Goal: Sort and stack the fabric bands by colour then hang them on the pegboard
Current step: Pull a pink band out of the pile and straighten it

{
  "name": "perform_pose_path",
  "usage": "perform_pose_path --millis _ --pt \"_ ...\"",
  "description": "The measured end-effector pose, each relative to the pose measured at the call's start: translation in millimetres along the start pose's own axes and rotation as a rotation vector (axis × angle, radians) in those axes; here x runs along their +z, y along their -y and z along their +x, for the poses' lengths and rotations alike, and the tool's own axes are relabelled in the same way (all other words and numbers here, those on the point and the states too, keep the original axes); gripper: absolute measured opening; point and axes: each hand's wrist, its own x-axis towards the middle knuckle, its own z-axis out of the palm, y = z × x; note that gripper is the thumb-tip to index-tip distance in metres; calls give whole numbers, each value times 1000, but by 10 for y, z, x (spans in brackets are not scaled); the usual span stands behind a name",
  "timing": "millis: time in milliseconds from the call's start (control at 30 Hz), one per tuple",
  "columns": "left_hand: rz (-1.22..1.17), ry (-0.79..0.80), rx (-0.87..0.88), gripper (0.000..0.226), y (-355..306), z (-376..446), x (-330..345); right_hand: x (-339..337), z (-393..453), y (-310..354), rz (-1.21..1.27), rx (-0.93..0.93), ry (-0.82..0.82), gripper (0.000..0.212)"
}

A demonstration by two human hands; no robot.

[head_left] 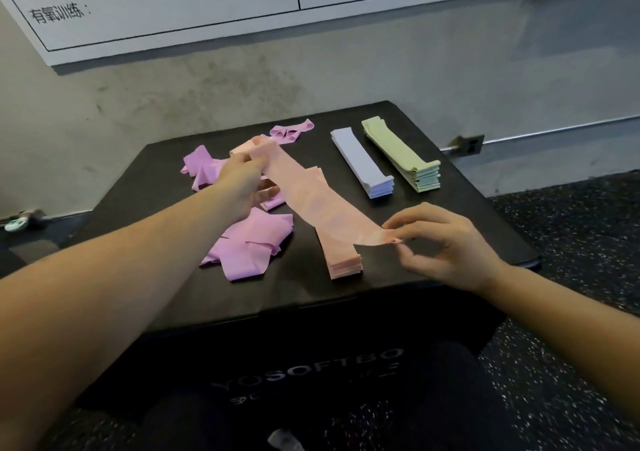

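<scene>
I hold one peach band [311,194] stretched flat between my two hands above the black box top [433,242]. My left hand [239,187] grips its far end, at about ten o'clock from the box's centre, fingers and thumb closed around the bunched fabric. My right hand [440,242] pinches the near end at about four o'clock, thumb and forefinger pressed together on the edge, the other fingers curled loosely.

Under the band, running toward six o'clock, lies the peach stack [341,260], its layered end facing me. The stretched band crosses it at a slant and hides its far part.

At one o'clock sit two tidy stacks side by side, close but apart: the lavender-white stack [363,163] on the left and the green stack [401,156] on the right.

The unsorted pink-purple bands [249,246] lie crumpled at eight o'clock, with more of them [201,170] behind my left hand at ten and a small knot [291,133] at twelve near the box's far edge.

A whiteboard [156,10] with handwriting leans against the wall beyond.
</scene>
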Motion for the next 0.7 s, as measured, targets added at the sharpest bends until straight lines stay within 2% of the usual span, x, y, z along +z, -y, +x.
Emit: perform_pose_path --millis 267,433,700 --pt "177 -64 110 7 100 505 396 257 167 -271 -91 -160 158 28" --pt "148 -29 99 5 229 772 647 510 290 -369 56 -84 189 24" --pt "242 -66 66 10 515 1074 760 759 353 -530 24 -112 362 20"
